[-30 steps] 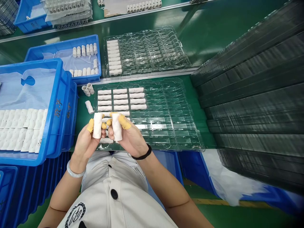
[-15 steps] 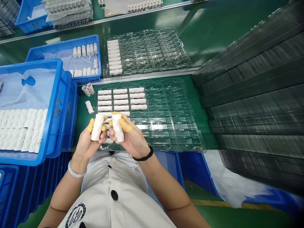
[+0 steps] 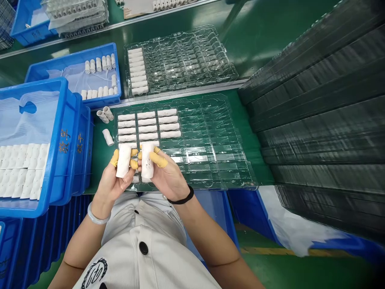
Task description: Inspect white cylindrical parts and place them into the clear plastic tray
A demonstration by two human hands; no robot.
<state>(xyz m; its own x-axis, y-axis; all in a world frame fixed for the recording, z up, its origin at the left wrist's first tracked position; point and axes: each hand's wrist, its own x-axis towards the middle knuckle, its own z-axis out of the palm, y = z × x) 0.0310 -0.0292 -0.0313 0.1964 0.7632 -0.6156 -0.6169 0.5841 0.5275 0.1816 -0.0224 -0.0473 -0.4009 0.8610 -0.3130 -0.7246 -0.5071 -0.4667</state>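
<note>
The **left hand** [image 3: 112, 181] and **right hand** [image 3: 167, 175] are half closed, each pinching a white tube in yellow-capped fingers [image 3: 158, 160]. The right tube [image 3: 147, 160] has straightened since a moment ago and seems speckled; the left tube [image 3: 123, 160] stands beside it. Both are above a clear plastic tray [image 3: 210, 160] on a green bench [image 3: 98, 168], with a blue crate [image 3: 61, 132] to the left.

the hands [image 3: 112, 180] [image 3: 168, 176] partly hide the white tubes [image 3: 147, 160] they hold

The green workbench [image 3: 98, 168] holds a big clear plastic tray [image 3: 210, 148] and blue crates [image 3: 72, 64]. Three short white tubes [image 3: 107, 137] lie on the green top, just beside the tray.
</note>
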